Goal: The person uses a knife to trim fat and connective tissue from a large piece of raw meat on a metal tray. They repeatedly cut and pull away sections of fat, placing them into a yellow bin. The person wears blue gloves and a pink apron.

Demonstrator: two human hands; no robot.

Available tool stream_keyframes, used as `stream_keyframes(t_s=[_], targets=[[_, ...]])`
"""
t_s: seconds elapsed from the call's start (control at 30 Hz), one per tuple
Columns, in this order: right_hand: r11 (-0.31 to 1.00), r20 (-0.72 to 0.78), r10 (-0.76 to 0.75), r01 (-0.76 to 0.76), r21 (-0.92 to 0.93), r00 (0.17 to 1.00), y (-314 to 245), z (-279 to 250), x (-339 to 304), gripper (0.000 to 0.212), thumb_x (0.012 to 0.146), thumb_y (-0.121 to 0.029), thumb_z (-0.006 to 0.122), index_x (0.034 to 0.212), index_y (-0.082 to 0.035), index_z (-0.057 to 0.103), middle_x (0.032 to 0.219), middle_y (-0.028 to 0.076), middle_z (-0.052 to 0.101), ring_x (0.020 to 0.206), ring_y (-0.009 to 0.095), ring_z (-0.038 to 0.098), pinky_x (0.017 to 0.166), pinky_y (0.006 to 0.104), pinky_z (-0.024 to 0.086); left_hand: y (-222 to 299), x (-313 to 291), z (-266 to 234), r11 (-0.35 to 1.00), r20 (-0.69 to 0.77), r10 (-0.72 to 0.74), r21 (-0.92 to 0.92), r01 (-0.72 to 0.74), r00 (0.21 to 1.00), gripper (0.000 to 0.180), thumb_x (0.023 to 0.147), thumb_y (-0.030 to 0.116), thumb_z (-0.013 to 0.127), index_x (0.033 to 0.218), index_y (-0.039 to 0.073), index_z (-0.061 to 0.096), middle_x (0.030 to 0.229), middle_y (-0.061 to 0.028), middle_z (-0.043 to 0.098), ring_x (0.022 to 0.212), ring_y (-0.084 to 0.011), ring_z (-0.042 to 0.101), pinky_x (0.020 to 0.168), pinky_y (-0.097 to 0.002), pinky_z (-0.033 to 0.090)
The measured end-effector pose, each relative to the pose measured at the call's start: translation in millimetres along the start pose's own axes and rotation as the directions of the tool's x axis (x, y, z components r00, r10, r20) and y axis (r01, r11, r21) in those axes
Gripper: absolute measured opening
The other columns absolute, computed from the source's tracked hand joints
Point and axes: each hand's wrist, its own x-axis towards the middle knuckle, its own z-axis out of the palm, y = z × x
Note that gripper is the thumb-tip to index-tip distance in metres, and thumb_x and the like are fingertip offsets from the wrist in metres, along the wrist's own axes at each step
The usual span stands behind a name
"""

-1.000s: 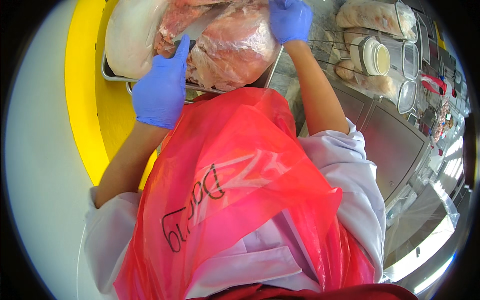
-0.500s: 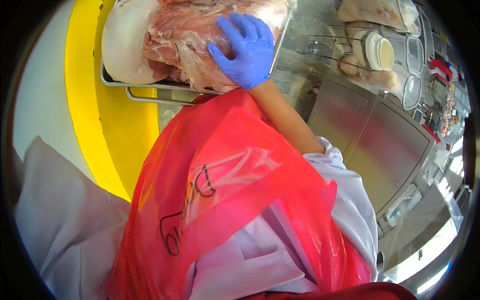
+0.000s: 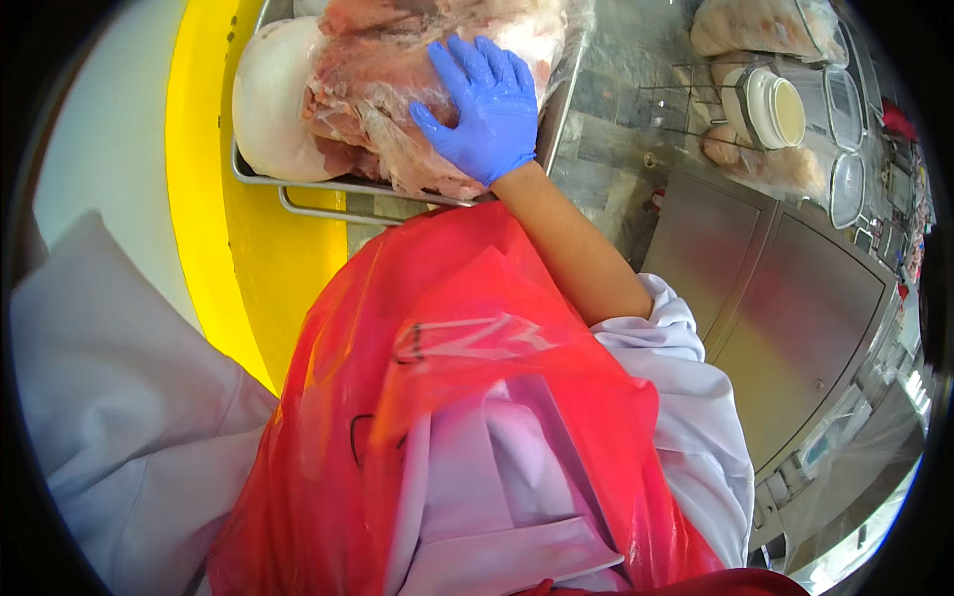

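Observation:
My right hand [image 3: 485, 111], in a blue glove, lies palm down on a large piece of raw meat [image 3: 383, 99]. Its fingers are spread and grip nothing. Pink flesh and pale fat show on the meat, and a smooth white rounded piece [image 3: 276, 104] lies at its left. Both rest in a metal tray [image 3: 260, 180] at the top of the view. A metal bar handle [image 3: 338, 213] runs below the tray's near edge. My left hand is out of sight; only the pale left sleeve [image 3: 129, 397] shows.
A red plastic apron [image 3: 338, 397] covers my front. Left of the tray stands a curved yellow edge [image 3: 194, 189]. To the right are a metal cabinet [image 3: 785, 298], a wire rack with bagged meat [image 3: 760, 28], and a white round tub [image 3: 773, 107]. Grey floor [image 3: 621, 119] lies between.
The tray, meat, rack and cabinet sit farther right and slightly lower in the picture. My right hand stays on the meat with fingers spread. The left sleeve has shifted up and outward.

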Motion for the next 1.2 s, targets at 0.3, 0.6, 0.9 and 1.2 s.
stream_keyframes(t_s=[0.3,0.6,0.9,1.2], targets=[[0.997,-0.044,-0.074,0.073,-0.025,0.996,2.5,2.9,-1.6,0.064,0.084,-0.05,0.07,0.136,-0.014,0.062,0.14,0.011,0.059,0.133,0.034,0.05,0.112,0.0509,0.034,28.1,-129.2,135.7,0.992,-0.564,-0.083,-0.121,0.017,0.821,0.039,0.103,0.023,0.058,0.141,0.028,0.063,0.089,-0.0158,0.064,0.08,-0.034,0.064,0.074,-0.042,0.053],[0.994,-0.056,-0.103,0.101,-0.032,0.993,4.2,3.3,-3.8,0.065,0.082,-0.049,0.071,0.137,-0.014,0.062,0.139,0.01,0.058,0.132,0.033,0.049,0.111,0.051,0.034,40.6,-111.3,168.9,0.994,-0.633,-0.102,-0.035,0.103,0.767,0.045,0.105,0.025,0.056,0.149,0.033,0.054,0.088,-0.0141,0.063,0.079,-0.0342,0.064,0.074,-0.0424,0.053],[0.994,-0.063,-0.102,0.104,0.035,0.993,7.1,1.1,-2.5,0.065,0.081,-0.046,0.072,0.136,-0.013,0.062,0.137,0.01,0.059,0.131,0.033,0.05,0.111,0.0507,0.034,63.7,-68.4,174.7,0.983,-0.588,-0.181,-0.132,0.128,0.788,0.041,0.107,0.03,0.05,0.147,0.033,0.055,0.106,-0.0193,0.07,0.095,-0.0411,0.067,0.082,-0.0474,0.055],[0.996,-0.078,-0.015,0.021,0.081,0.997,10.6,1.7,-4.8,0.062,0.082,-0.041,0.073,0.137,-0.014,0.061,0.137,0.007,0.058,0.131,0.033,0.051,0.109,0.0515,0.035,101.7,-38.3,8.9,0.976,-0.182,-0.114,0.165,0.145,0.977,0.029,0.1,0.024,0.057,0.119,0.009,0.074,0.102,-0.0212,0.074,0.087,-0.034,0.072,0.082,-0.0422,0.057]])
